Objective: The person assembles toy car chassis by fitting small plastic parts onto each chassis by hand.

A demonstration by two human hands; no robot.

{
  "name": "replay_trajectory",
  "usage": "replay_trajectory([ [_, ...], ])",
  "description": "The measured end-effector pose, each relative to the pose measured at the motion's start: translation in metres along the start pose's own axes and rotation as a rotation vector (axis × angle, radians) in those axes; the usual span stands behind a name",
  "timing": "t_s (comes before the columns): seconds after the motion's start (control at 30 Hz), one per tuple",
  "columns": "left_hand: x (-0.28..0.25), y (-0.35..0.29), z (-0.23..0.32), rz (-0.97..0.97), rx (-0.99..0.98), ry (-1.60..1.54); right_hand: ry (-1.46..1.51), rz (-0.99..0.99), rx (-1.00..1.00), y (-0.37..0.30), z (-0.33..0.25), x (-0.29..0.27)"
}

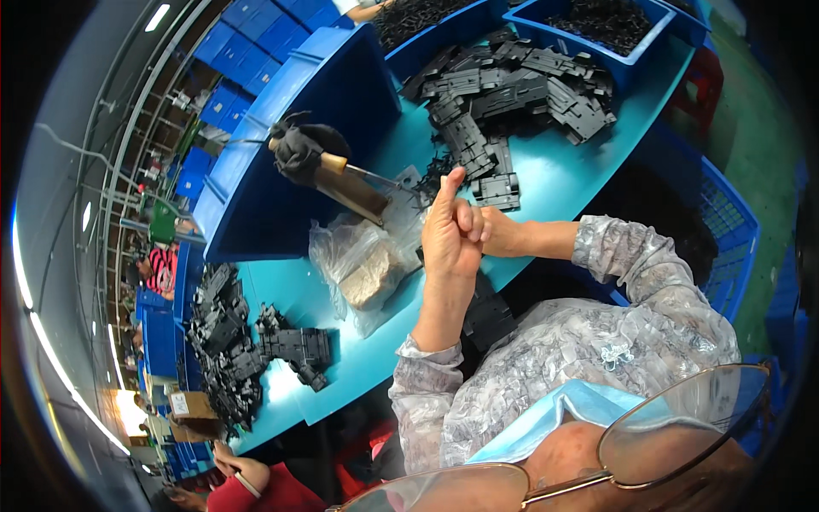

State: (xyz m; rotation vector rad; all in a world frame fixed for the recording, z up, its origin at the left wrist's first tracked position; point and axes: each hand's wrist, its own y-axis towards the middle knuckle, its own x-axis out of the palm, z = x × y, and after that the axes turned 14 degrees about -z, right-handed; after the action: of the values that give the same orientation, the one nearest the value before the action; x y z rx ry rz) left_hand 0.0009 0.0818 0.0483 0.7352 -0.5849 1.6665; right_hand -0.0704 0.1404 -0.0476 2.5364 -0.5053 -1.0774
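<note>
My left hand (pixel 450 237) is raised over the near edge of the turquoise table, one finger pointing up and the others curled in. Against it, coming from the right, my right hand (pixel 503 232) has its fingers mostly hidden behind the left. Whatever lies between the hands cannot be made out. Below them, near my lap, is a flat black plastic part (pixel 488 317), partly covered by my sleeve. Just beyond the hands stands a heap of black moulded plastic parts (pixel 512 90). To their left lies a clear plastic bag (pixel 367 282) with pale contents.
A tool with a wooden handle (pixel 333 162) and dark gloves (pixel 299 152) sit by a large tilted blue bin (pixel 290 111). More black parts (pixel 226 341) lie at the left. Blue crates of small black pieces (pixel 597 34) stand far back. A person in red (pixel 269 491) sits lower left.
</note>
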Motion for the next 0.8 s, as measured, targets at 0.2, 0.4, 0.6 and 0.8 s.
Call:
replay_trajectory([
  [0.2,-0.002,-0.006,-0.006,0.018,-0.065,0.03,0.134,-0.03,-0.023,-0.002,0.001,-0.001],
  [0.4,-0.001,-0.01,-0.016,0.056,-0.093,0.042,0.221,-0.072,0.02,-0.003,-0.001,-0.007],
  [0.6,-0.006,-0.017,-0.026,0.032,-0.117,0.051,0.327,-0.147,0.022,-0.007,0.002,-0.008],
  [0.8,-0.014,-0.027,-0.035,0.029,-0.21,0.135,0.231,-0.148,-0.01,-0.005,-0.014,-0.017],
])
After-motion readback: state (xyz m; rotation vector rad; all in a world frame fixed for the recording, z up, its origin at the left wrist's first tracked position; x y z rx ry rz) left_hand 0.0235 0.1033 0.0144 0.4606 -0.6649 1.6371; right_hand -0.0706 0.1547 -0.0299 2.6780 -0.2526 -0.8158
